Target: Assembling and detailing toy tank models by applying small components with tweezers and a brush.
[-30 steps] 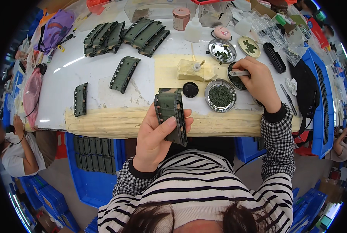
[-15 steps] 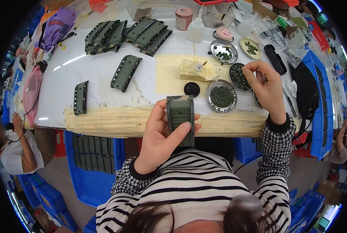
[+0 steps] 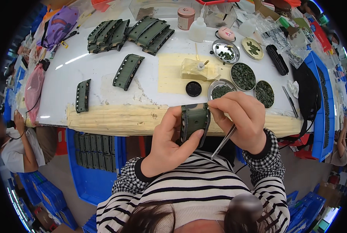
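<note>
My left hand is closed round a curved green camouflage panel with ridged dark edges, thumb on its face and fingers behind. At the panel's upper right corner, the thumb and forefinger of my right hand pinch together; any small piece between them is too small to make out. Silver tweezers are tucked in that same hand, points angled down toward my lap. Just beyond it sits a metal dish of small green bits, partly covered by my fingers. Two round tins, one larger and one smaller, hold dark green pieces.
More panels lie at the back left, with single ones nearer. A taped block and a black cap stand mid-table. A blue bin of panels sits below the padded front edge. A pen-like tool lies right.
My right hand has come from above the larger tin down and left to the panel's corner, and the tweezers now show. My left hand has shifted slightly right, turning the panel.
</note>
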`<act>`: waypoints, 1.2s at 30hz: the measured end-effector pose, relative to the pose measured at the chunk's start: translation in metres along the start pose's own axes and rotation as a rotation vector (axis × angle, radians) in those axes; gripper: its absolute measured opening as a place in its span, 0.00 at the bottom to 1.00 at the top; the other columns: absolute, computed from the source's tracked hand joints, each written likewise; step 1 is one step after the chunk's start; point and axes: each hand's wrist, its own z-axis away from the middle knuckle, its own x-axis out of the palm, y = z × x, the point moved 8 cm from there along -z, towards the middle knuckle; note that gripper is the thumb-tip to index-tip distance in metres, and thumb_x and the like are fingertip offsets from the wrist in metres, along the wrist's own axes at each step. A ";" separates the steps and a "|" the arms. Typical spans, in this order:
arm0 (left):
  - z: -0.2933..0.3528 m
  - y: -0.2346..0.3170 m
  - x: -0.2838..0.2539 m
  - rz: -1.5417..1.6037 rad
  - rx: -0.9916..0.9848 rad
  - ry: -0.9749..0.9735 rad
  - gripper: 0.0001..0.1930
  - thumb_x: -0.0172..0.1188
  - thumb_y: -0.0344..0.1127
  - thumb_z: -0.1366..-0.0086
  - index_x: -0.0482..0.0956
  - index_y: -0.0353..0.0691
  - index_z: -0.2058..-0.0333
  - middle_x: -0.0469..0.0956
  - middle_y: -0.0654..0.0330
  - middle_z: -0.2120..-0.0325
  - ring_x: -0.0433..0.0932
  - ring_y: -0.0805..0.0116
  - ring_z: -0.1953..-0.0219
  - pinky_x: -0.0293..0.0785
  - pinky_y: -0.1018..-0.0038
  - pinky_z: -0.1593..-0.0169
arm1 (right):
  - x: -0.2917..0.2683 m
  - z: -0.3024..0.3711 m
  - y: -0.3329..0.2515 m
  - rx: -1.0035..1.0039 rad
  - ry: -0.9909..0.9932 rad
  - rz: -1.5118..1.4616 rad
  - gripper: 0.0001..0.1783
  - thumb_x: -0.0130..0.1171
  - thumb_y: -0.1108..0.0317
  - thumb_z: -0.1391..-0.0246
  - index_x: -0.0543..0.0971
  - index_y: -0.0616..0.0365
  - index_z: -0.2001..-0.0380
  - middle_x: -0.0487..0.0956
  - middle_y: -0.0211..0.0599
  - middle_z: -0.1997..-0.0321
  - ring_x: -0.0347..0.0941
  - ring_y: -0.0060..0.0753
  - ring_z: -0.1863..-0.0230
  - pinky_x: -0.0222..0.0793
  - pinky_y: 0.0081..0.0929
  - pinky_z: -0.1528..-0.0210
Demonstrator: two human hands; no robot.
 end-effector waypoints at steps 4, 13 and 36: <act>0.000 0.000 0.001 -0.061 0.004 0.007 0.21 0.53 0.18 0.39 0.60 0.31 0.48 0.73 0.54 0.55 0.76 0.71 0.54 0.75 0.73 0.49 | 0.001 0.003 -0.001 -0.024 -0.011 0.045 0.15 0.64 0.73 0.65 0.78 0.58 0.67 0.74 0.31 0.72 0.69 0.29 0.80 0.63 0.24 0.80; 0.001 0.002 0.000 -0.126 0.019 0.032 0.21 0.55 0.18 0.40 0.61 0.31 0.49 0.74 0.53 0.56 0.77 0.71 0.55 0.74 0.77 0.51 | 0.004 0.009 -0.006 -0.035 -0.087 0.056 0.18 0.65 0.72 0.63 0.79 0.59 0.62 0.75 0.32 0.70 0.69 0.28 0.80 0.63 0.24 0.80; 0.004 -0.008 -0.003 -0.098 0.075 0.055 0.20 0.58 0.20 0.40 0.65 0.29 0.49 0.76 0.56 0.59 0.75 0.77 0.58 0.71 0.81 0.55 | 0.001 0.009 0.005 0.119 -0.092 -0.193 0.18 0.69 0.73 0.63 0.80 0.57 0.63 0.77 0.36 0.71 0.74 0.33 0.77 0.68 0.25 0.77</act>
